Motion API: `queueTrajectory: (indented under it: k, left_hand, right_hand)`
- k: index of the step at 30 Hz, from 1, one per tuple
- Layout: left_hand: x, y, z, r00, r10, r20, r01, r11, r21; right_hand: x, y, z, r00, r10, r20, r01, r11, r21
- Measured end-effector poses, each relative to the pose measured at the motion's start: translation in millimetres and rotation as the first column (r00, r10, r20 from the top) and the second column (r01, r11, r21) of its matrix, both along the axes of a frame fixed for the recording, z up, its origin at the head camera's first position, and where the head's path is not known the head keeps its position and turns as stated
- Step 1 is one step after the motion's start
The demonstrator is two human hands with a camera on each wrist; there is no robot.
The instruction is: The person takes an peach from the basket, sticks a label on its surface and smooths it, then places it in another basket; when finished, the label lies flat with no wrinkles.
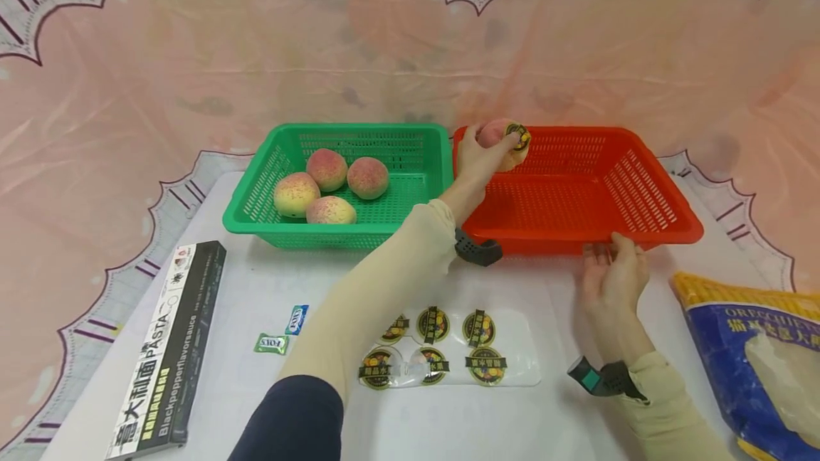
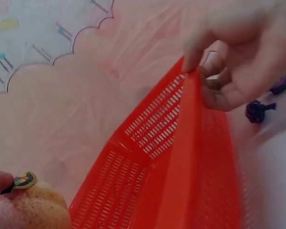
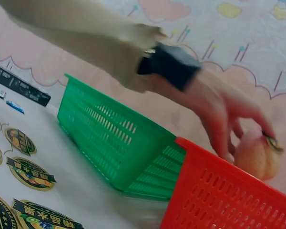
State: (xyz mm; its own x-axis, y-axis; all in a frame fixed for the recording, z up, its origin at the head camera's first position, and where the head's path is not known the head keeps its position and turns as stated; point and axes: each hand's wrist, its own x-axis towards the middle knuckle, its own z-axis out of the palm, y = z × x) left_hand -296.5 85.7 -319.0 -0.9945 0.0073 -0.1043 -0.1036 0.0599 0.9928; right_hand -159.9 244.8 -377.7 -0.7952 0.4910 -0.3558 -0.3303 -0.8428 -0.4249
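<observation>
- Your L hand (image 1: 472, 166) pinches a peach (image 1: 495, 132) over the L end of the red basket (image 1: 554, 205), nr its back corner; height above the floor of it, can't tell.
- A sticker (image 1: 517, 136) is on that peach, your L thumb on it in head view; R wrist cam shows part of it standing off the skin.
- Your R hand (image 1: 615, 276) is at the red basket's front rim. Head view hides most of the grip; L wrist cam shows thumb + fingers pinching the rim from both sides.
- Green basket (image 1: 400, 194), just L of the red one, has four peaches (image 1: 368, 178) in it per head view; R wrist cam gets only its outer walls.
- Sticker sheet (image 1: 519, 354) lies flat on the surface (image 1: 461, 425), btwn your forearms, six stickers visible.
- Pasta box (image 1: 169, 347) + two sweets (image 1: 272, 343) far L, blue/yellow bag (image 1: 724, 347) far R; bag's only clear in head view.
</observation>
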Motion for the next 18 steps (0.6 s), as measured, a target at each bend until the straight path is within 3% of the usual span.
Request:
queueTrajectory:
  k: [8,18]
  left_hand:
    - [-26.6,23.8,-12.5,0.998,0.053,0.045,-0.05,0.995,-0.081]
    - [-39.3,24.5,-34.7,0.987,0.057,0.148,-0.03,0.984,-0.174]
  right_hand:
    - [-1.7,2.1,-3.7,1.0,-0.007,0.019,0.007,0.999,-0.035]
    - [-0.3,3.1,-4.6,0.999,0.038,-0.012,-0.038,0.999,-0.007]
